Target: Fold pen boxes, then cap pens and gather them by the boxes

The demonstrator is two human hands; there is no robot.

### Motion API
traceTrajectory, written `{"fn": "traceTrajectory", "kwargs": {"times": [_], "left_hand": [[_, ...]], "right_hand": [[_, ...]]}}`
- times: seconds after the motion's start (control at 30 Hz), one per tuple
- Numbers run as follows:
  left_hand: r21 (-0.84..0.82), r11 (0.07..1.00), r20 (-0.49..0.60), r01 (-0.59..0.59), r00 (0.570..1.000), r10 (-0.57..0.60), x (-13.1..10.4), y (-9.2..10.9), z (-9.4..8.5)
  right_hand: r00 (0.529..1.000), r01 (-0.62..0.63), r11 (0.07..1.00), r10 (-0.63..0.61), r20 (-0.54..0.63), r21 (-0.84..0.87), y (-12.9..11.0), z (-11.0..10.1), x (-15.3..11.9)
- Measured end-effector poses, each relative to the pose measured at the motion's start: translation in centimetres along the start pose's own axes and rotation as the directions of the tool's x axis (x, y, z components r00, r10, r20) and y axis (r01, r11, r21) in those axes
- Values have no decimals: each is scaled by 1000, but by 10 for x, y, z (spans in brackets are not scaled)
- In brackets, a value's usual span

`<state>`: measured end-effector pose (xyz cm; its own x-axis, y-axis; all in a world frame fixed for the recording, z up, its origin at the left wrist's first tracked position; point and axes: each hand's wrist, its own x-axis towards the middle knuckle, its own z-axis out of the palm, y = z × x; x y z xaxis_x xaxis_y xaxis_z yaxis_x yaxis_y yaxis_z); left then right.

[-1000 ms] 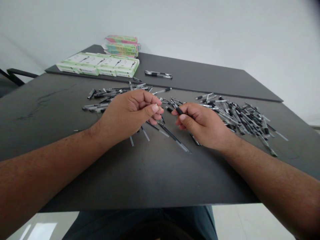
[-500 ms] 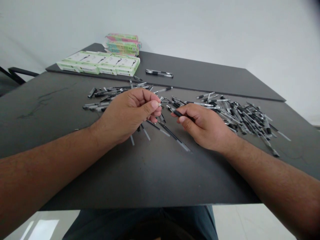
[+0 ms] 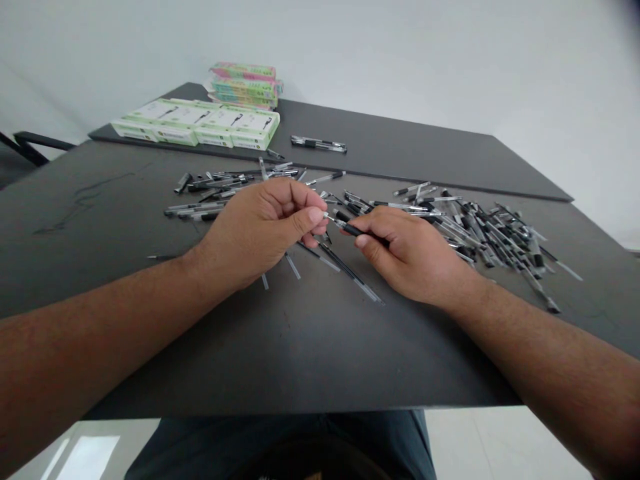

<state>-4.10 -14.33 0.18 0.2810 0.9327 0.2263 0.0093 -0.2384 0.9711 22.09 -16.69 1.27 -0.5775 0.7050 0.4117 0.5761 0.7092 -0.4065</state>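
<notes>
My right hand (image 3: 413, 257) is closed around a pen with a black grip (image 3: 349, 229), its metal tip pointing left. My left hand (image 3: 265, 230) pinches a tiny whitish piece (image 3: 325, 215) between thumb and forefinger, right at the pen's tip. Most of that piece is hidden by the fingertips, so its kind is unclear. Below the hands lie several loose ink refills (image 3: 350, 273) with clear ends. Behind my left hand spreads a pile of pens and pen parts (image 3: 225, 180), partly covered by the hand.
To the right lies a large heap of clear and black pens (image 3: 500, 233). On a raised dark board (image 3: 400, 143) at the back are several white-green boxes (image 3: 200, 123), a stack of colourful boxes (image 3: 245, 87) and a few pens (image 3: 319, 145). A lone refill (image 3: 163, 257) lies beside my left forearm.
My left hand has shifted slightly right, bringing the pinched piece to the pen's tip; earlier there was a gap between them. My right hand has barely moved.
</notes>
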Motion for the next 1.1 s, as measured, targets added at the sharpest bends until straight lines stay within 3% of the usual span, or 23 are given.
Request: {"fn": "traceTrajectory", "kwargs": {"times": [0.17,0.83,1.1], "left_hand": [[147,989,14,-3,1000,1,-3,6,0],[424,897,32,-122,992,120,-8,2,-1],[435,889,27,-145,989,148,-7,1,-3]], "right_hand": [[1000,12,1000,-12,19,3,-1,0,1],[999,-13,1000,12,44,6,-4,0,0],[992,-127,989,125,34,73,-8,2,0]]}}
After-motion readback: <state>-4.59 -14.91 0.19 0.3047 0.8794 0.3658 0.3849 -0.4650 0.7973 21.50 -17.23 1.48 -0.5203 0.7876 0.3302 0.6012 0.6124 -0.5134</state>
